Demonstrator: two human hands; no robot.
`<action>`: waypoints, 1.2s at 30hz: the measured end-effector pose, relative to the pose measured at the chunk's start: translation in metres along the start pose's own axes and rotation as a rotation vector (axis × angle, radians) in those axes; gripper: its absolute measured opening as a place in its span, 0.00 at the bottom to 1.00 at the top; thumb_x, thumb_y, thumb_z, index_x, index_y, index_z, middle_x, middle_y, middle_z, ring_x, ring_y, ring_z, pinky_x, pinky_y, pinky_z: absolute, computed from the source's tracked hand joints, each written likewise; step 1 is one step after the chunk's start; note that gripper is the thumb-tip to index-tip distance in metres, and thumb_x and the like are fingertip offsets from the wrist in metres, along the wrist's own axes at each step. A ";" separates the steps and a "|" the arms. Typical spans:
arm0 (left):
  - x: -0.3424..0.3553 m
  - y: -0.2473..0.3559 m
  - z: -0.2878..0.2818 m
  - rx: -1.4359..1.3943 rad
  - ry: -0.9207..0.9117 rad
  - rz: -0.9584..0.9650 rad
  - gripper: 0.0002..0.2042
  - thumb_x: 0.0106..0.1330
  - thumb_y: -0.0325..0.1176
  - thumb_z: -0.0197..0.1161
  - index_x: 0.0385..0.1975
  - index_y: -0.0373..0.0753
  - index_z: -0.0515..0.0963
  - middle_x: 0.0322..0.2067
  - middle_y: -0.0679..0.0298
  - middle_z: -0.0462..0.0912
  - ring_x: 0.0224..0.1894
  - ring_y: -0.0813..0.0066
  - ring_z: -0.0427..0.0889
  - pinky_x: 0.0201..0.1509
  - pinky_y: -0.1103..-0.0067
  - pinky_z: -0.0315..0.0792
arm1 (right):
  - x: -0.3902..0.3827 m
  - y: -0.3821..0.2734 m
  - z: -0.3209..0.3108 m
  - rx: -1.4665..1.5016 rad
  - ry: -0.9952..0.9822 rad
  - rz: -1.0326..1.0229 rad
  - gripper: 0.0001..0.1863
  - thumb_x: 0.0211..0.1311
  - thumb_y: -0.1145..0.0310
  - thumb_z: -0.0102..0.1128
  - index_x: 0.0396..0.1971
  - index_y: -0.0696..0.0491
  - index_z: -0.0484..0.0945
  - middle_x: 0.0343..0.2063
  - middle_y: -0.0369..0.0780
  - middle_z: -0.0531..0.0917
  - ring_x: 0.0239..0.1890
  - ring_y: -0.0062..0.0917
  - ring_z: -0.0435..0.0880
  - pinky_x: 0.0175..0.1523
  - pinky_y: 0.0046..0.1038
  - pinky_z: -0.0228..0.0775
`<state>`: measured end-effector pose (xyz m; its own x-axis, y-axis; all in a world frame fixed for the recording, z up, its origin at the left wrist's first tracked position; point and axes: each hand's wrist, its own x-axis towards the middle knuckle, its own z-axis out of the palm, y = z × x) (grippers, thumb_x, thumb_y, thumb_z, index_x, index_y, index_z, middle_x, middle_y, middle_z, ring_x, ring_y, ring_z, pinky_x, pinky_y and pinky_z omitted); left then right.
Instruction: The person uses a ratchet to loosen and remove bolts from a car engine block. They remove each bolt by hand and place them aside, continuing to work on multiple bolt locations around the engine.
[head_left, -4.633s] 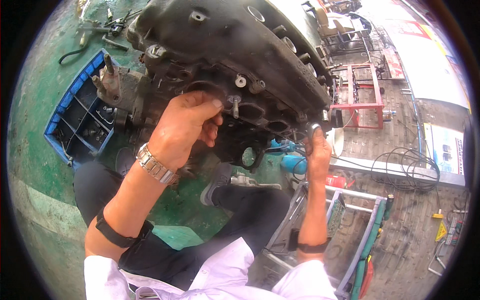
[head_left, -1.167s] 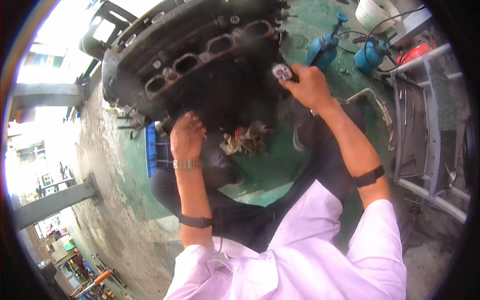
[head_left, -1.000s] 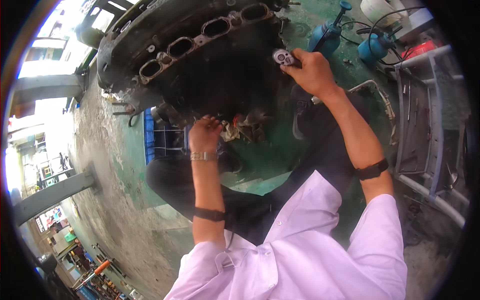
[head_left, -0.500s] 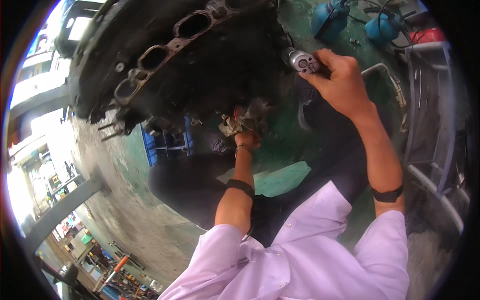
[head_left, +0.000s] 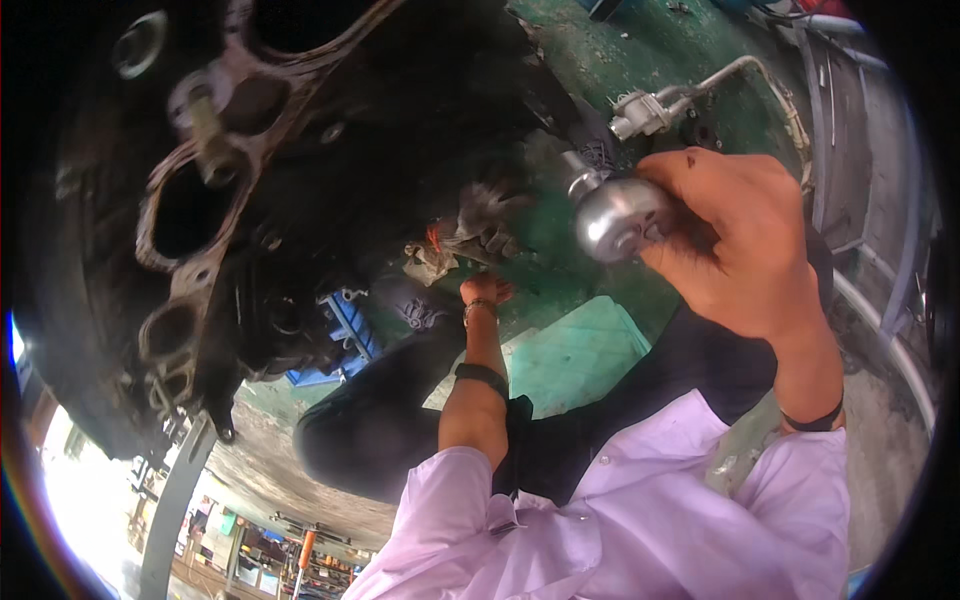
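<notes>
My right hand (head_left: 745,235) is closed around a ratchet wrench (head_left: 625,220), held up close with its shiny round head toward the engine. A short metal end of the ratchet points up and left; its handle is hidden in my fist. To the left looms a dark, greasy engine block (head_left: 370,180) with a row of oval ports along a pale gasket face (head_left: 250,170). Low beside my knee is my left hand (head_left: 485,289), its fingers mostly hidden. Just beyond it lie a crumpled, dirty rag (head_left: 430,264) and a greyish cloth (head_left: 487,222).
A green sheet (head_left: 578,357) lies on the floor between my legs. Behind my left hand sits a blue crate (head_left: 350,335). A bent metal pipe with a fitting (head_left: 645,114) rests on the green floor, near a grey metal frame (head_left: 880,190) at the right.
The view has shifted closer to the engine. My right hand has come up nearer and the ratchet's head has turned. The pipe's fitting now shows. My left hand stays low near the rag.
</notes>
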<state>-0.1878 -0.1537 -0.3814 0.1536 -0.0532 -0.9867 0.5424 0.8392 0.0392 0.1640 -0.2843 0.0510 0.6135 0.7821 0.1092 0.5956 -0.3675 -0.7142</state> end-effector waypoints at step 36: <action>-0.292 0.160 0.103 0.046 0.006 0.826 0.17 0.68 0.37 0.58 0.47 0.28 0.73 0.36 0.52 0.82 0.34 0.64 0.83 0.33 0.72 0.80 | 0.024 -0.025 0.028 -0.017 0.006 0.070 0.13 0.49 0.69 0.69 0.31 0.61 0.78 0.24 0.51 0.80 0.28 0.45 0.81 0.32 0.34 0.69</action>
<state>-0.0607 -0.0596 -0.0704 0.5129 0.5740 -0.6383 0.2905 0.5837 0.7583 0.1489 -0.2419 0.0519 0.6573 0.7510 0.0633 0.5596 -0.4301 -0.7084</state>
